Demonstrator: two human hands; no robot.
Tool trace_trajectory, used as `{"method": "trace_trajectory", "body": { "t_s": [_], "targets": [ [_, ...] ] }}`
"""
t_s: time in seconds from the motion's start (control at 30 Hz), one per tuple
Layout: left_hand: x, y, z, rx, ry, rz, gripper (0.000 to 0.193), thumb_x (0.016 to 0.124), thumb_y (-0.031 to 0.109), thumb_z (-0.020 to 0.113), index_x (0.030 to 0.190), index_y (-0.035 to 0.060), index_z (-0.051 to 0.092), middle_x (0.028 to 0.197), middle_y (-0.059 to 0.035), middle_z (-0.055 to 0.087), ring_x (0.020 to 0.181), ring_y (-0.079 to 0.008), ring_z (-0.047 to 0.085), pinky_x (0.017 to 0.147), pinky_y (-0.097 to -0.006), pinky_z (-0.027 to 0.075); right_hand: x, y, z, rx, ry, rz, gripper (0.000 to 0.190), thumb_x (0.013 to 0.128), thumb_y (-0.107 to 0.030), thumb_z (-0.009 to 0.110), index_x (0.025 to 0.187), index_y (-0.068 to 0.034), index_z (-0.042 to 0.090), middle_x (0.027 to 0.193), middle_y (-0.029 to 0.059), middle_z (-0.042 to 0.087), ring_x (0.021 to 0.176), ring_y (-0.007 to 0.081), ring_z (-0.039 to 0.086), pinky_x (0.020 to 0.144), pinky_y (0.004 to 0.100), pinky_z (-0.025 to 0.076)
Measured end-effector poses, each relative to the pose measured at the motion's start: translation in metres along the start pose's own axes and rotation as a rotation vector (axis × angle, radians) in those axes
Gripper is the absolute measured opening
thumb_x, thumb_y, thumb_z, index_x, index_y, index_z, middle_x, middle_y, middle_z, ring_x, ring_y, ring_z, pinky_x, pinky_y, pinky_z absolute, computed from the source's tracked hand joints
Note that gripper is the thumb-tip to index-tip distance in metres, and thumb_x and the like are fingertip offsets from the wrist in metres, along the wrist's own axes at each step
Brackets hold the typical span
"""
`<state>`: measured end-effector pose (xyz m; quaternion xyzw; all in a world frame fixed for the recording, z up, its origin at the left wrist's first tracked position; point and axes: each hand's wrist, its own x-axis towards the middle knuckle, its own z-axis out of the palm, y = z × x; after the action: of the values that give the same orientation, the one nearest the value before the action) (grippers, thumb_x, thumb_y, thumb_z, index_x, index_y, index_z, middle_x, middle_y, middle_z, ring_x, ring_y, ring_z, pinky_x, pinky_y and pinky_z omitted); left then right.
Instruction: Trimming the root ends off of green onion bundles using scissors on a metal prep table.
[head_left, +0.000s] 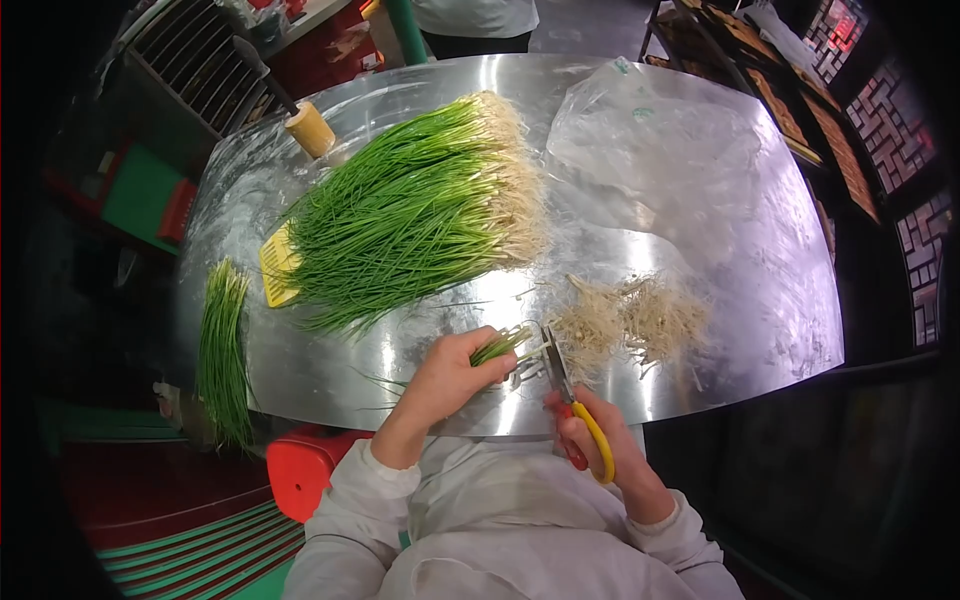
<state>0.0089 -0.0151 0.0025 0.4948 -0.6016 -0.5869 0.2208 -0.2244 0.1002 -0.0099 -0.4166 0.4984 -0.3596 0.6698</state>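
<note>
My left hand (455, 379) grips a small bunch of green onions (499, 346), its pale ends pointing right. In my right hand (600, 427) is a pair of scissors (559, 367) with one yellow and one red handle. The blade tips are at the pale end of the bunch; whether they touch it I cannot tell. Right of the blades lies a heap of cut, stringy roots (630, 322). Beyond my hands a large pile of green onions (405, 210) rests with its roots (517, 187) to the right. A separate bundle of green onions (223, 356), without long roots, lies at the left edge.
The steel table (420, 360) carries a crumpled clear plastic bag (652, 142) at the back right. A yellow slotted plastic piece (277, 266) pokes out beneath the pile. A wooden-headed mallet (310, 129) stands behind. A red stool (300, 469) is at lower left; a person (476, 19) stands across the table.
</note>
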Motion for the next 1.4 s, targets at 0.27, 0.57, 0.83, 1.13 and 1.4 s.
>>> {"method": "trace_trajectory", "body": {
  "t_s": [0.27,0.57,0.83,1.13,1.4],
  "targets": [
    [0.033,0.001,-0.026,0.153,0.336,0.131,0.018,0.092,0.018,0.074,0.097,0.0022,0.069,0.073,-0.0027,0.064,0.067,-0.0111,0.055,0.063,-0.0306,0.046,0.007,0.021,-0.014,0.042,0.217,-0.06,0.054,0.105,-0.05,0.057,0.118,0.002,0.059,0.066,-0.0027,0.048,0.05,0.0053,0.044,0.049,0.0228,0.041],
    [0.082,-0.01,-0.048,0.744,0.468,0.317,0.034,0.085,0.021,0.08,0.114,0.0066,0.069,0.076,-0.0128,0.068,0.067,-0.0309,0.064,0.064,-0.0418,0.049,0.012,0.02,-0.011,0.081,0.166,-0.013,0.044,0.109,-0.041,0.052,0.118,0.002,0.058,0.067,-0.0019,0.047,0.051,0.0064,0.043,0.05,0.0252,0.044],
    [0.047,-0.006,-0.018,0.783,0.382,0.38,0.02,0.084,0.013,0.078,0.099,0.0026,0.068,0.095,-0.0139,0.067,0.084,-0.0329,0.066,0.07,-0.041,0.05,0.011,0.024,-0.015,0.075,0.133,-0.012,0.046,0.107,-0.042,0.055,0.122,0.002,0.057,0.067,-0.0007,0.049,0.052,0.0067,0.046,0.051,0.0253,0.045],
    [0.022,0.002,-0.007,0.331,0.369,0.214,0.017,0.087,0.008,0.076,0.099,-0.0025,0.069,0.094,-0.0078,0.066,0.081,-0.0169,0.059,0.072,-0.0323,0.046,-0.002,-0.001,-0.006,0.009,0.011,0.015,0.058,0.1,-0.046,0.066,0.128,0.003,0.056,0.081,0.0003,0.054,0.062,0.0071,0.051,0.059,0.0221,0.046],
    [0.013,0.002,-0.004,-0.002,0.183,0.157,0.015,0.089,0.012,0.077,0.094,0.0008,0.068,0.084,-0.0026,0.059,0.078,-0.0121,0.056,0.072,-0.0296,0.045,0.001,-0.004,-0.004,-0.167,0.026,-0.17,0.062,0.092,-0.041,0.079,0.134,0.0,0.058,0.08,0.0024,0.053,0.071,0.0118,0.048,0.064,0.0277,0.043]
  ]
}}
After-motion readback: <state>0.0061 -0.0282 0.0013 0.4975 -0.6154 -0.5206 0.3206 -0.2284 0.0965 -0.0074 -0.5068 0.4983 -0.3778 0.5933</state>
